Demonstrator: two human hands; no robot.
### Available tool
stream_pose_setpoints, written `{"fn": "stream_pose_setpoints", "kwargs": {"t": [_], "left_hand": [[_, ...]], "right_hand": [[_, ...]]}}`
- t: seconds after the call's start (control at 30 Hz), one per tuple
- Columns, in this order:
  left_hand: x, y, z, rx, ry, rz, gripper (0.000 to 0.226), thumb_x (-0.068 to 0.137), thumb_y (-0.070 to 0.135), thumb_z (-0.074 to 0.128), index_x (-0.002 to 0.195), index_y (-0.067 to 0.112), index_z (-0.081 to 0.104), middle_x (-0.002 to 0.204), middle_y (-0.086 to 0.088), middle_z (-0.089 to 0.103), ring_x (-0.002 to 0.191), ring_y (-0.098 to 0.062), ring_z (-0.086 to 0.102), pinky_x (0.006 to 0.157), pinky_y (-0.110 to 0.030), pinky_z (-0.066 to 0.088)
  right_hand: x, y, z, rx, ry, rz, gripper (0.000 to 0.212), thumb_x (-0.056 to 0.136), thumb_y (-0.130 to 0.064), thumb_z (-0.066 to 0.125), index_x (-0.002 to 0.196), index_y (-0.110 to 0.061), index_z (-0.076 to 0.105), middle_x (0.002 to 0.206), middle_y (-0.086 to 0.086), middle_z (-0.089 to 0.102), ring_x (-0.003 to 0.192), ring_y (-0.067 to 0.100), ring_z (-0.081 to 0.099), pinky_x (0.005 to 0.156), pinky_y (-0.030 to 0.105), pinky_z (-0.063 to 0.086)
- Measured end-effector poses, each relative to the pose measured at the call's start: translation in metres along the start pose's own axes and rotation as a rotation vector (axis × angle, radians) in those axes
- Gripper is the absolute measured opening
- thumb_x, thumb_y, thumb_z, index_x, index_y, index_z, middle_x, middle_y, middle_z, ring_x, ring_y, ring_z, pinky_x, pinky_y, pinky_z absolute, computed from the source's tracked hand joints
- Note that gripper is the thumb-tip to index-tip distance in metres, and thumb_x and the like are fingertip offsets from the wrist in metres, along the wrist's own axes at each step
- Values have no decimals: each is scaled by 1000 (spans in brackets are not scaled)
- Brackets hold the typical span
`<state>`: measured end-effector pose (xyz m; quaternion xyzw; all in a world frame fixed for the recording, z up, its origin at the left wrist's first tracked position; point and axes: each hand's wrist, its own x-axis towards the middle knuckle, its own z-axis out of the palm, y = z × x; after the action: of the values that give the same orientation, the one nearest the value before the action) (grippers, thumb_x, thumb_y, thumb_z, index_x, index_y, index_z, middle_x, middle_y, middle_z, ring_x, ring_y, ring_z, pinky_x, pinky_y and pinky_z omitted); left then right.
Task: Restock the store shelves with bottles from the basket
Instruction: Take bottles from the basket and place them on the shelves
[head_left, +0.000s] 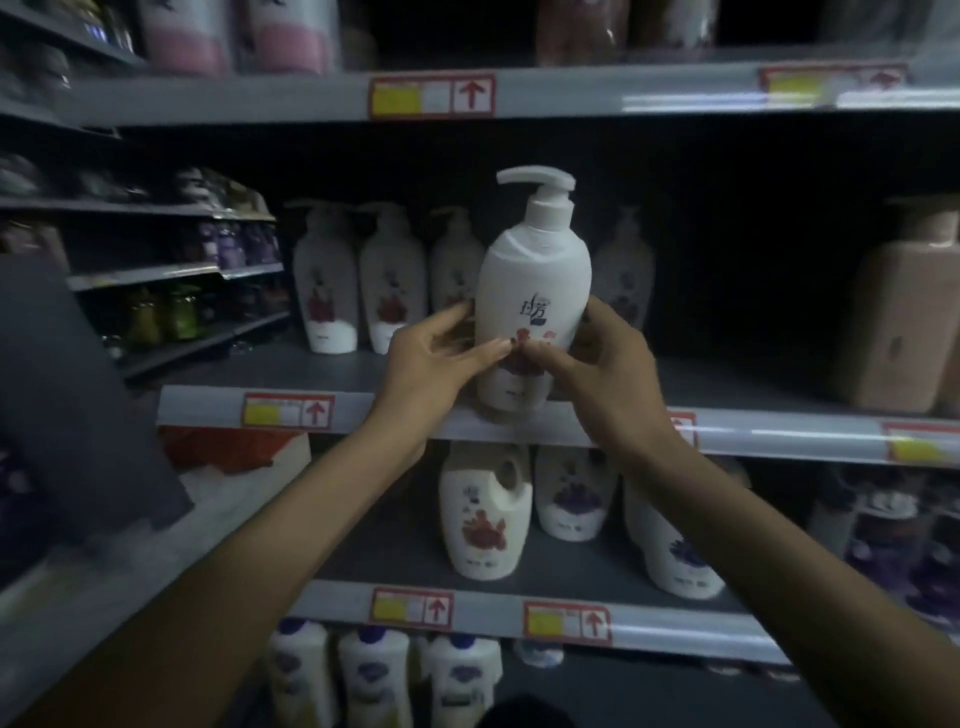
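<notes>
**Both hands on a pump bottle at the shelf's front edge**

Two bare forearms reach up from the bottom corners of the frame and meet at the centre. The left hand (441, 353) holds the lower left side of the white pump bottle (535, 280), thumb on its flank and a long finger laid across the printed front. The right hand (608, 364) grips the lower right side, thumb up along the flank and curled fingers meeting the left hand's on the label.

The bottle stands upright in the centre of the frame, its base at the front lip of the middle shelf (208, 405), pump spout pointing left. A red and yellow price tag (288, 412) sits on that lip, left of the hands.

Behind the bottle, a row of matching pump bottles (358, 291) stands deeper on the same shelf. At the right edge stands a beige bottle (904, 332). On the shelf below, jugs with flower labels (485, 514) stand in a row.
</notes>
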<state>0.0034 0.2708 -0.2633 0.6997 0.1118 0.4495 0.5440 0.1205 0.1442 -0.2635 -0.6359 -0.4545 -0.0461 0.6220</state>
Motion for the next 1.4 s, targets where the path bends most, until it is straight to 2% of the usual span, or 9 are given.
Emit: {"fn": "stream_pose_setpoints", "kwargs": {"t": [0.1,0.5,0.67,0.77,0.83,0.97,1.13,1.3,1.4], "left_hand": [[29,-2,-17,40,58,3,45,84,5,80,127,13,68,112,-8,77,102,-15,74,89,-28,60],[77,-33,-44,25,132,-176,31,88,5,76,110,25,64,85,10,69,72,3,66,57,-15,55],[78,-30,-50,8,121,-261,41,93,8,72,132,13,61,113,-3,70,98,-15,67,82,-34,59],[81,-24,-59,-36,130,-303,30,96,16,70,125,19,67,119,-5,70,106,-18,68,93,-45,59],[81,-19,-63,-67,98,-352,24,97,26,69,120,26,69,119,-4,70,108,-20,68,95,-51,57],[82,-12,-61,-163,58,-475,13,96,39,65,104,30,59,118,-6,64,109,-27,65,100,-60,50],[98,-17,-58,-188,62,-540,46,95,50,60,135,29,56,118,-6,60,109,-35,62,104,-64,44],[115,-27,-54,-250,95,-574,43,95,60,54,130,35,57,137,-12,55,116,-41,60,103,-62,44],[123,-33,-48,-250,114,-568,57,97,61,50,145,31,50,131,-10,54,119,-42,58,108,-62,40]], "right_hand": [[33,0,26,5,7,-6,41,85,-28,83,122,-22,67,105,-6,76,97,9,73,87,42,62],[107,44,90,1,-73,290,50,71,-27,94,115,-15,73,103,4,77,97,27,74,87,53,62],[105,43,92,77,-97,404,46,77,-12,90,119,-9,72,106,9,77,99,28,73,91,51,61],[95,18,78,292,-146,646,15,96,-8,68,109,-3,68,82,24,64,72,35,64,67,39,57],[89,6,68,284,-207,752,30,98,-10,64,126,2,60,107,41,62,94,49,67,77,41,58],[87,-3,70,300,-221,787,36,94,-6,66,126,1,51,132,37,54,117,45,63,96,48,56],[96,5,87,347,-170,781,30,94,-6,64,120,-3,48,125,30,56,108,40,66,70,36,58],[108,25,100,278,-173,744,27,92,-7,64,117,-9,53,119,19,58,104,33,64,83,39,57],[112,35,109,278,-154,730,28,89,-4,64,115,-11,54,122,18,60,107,33,64,81,38,57]]}}
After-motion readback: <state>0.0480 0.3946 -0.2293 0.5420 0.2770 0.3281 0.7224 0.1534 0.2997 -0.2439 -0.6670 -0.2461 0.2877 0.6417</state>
